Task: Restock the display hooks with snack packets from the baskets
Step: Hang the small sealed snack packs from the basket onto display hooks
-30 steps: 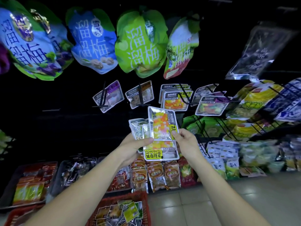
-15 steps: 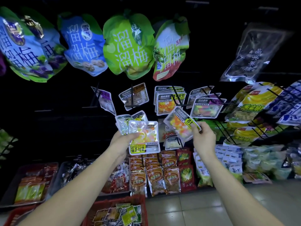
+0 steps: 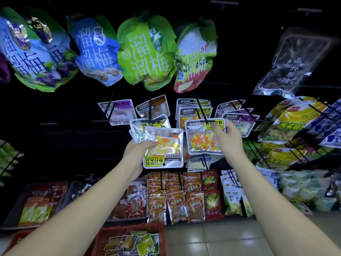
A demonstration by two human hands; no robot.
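My right hand [image 3: 227,139] grips one clear snack packet [image 3: 202,137] of orange, yellow and white pieces by its top right corner, upright. Its top edge sits at the tip of a black display hook [image 3: 203,112] that carries matching packets. My left hand [image 3: 137,154] holds a small stack of packets [image 3: 163,149] below and to the left; the front one is upside down with a yellow label at the bottom. A red basket [image 3: 129,231] with several loose packets stands on the floor below my left arm.
Large green and blue bags [image 3: 145,52] hang overhead. More small packets fill the neighbouring hooks [image 3: 150,108]. Orange and red packets [image 3: 177,200] hang lower down. Trays of snacks [image 3: 38,206] sit at the lower left, yellow bags [image 3: 295,122] on hooks at the right. Tiled floor [image 3: 212,241] lies below.
My right hand took one packet off the stack, turned it upright and raised it to the hook's tip. My left hand with the stack rose a little.
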